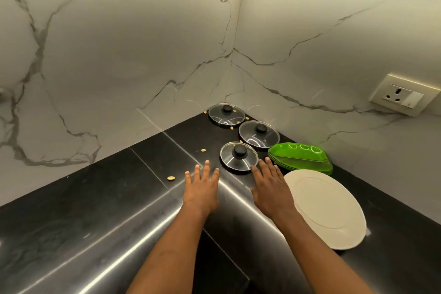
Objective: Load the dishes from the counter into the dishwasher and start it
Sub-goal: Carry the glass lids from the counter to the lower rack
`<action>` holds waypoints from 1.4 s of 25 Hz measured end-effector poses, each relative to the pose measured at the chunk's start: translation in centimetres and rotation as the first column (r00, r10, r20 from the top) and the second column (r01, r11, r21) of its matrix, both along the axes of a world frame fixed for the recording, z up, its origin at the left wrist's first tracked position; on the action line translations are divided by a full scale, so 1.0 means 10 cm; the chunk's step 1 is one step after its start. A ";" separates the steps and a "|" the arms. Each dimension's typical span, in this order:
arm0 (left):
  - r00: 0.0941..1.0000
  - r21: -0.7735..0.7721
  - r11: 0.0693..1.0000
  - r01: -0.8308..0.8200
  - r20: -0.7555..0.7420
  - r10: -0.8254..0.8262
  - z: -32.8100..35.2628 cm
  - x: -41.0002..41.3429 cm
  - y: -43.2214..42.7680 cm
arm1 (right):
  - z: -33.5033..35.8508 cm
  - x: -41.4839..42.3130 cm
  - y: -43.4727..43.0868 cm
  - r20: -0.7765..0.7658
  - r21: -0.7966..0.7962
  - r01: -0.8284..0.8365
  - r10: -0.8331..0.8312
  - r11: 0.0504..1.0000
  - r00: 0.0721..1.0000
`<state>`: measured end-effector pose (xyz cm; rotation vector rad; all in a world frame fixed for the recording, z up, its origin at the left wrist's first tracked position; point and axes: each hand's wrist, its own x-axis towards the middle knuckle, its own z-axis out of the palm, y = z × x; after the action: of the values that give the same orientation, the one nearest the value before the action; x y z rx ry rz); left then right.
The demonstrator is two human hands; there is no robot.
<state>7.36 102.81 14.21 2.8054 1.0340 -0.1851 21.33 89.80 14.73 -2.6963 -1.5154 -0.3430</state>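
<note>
Black counter (95,198) corner | nearest lid (239,156) is seen just ahead, between both hands | right hand (272,188) is placed nearer, perhaps touching its rim | left hand (202,188) beside | fingers straight, nothing is held

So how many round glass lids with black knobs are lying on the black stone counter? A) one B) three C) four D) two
B: three lie on the black stone counter: the corner lid, the middle lid and the near lid.
</note>
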 end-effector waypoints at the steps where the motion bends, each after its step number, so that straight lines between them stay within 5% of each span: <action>1: 1.000 -0.012 1.000 -0.004 -0.003 0.004 -0.04 0.08 0.13 | -0.02 0.06 0.12 -0.004 -0.011 -0.007 0.007 1.000 1.000; 15: 0.988 -0.106 0.983 -0.151 0.009 0.152 -0.17 1.46 1.71 | -0.07 1.39 1.81 -0.037 -0.054 -0.182 0.181 0.982 0.983; 23: 0.931 -0.353 0.893 -0.278 -0.329 0.160 -0.37 2.31 2.38 | -0.52 2.11 2.98 -0.031 -0.140 -0.273 0.271 0.952 0.962; 35: 0.929 -0.360 0.898 -0.252 -0.350 0.120 -0.42 2.38 2.46 | -0.42 2.37 3.51 0.161 -0.367 -0.358 0.437 0.859 0.885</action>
<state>31.19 127.37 10.06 2.3320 1.1689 -0.7599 45.00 124.86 10.57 -2.5236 -2.3440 -0.4429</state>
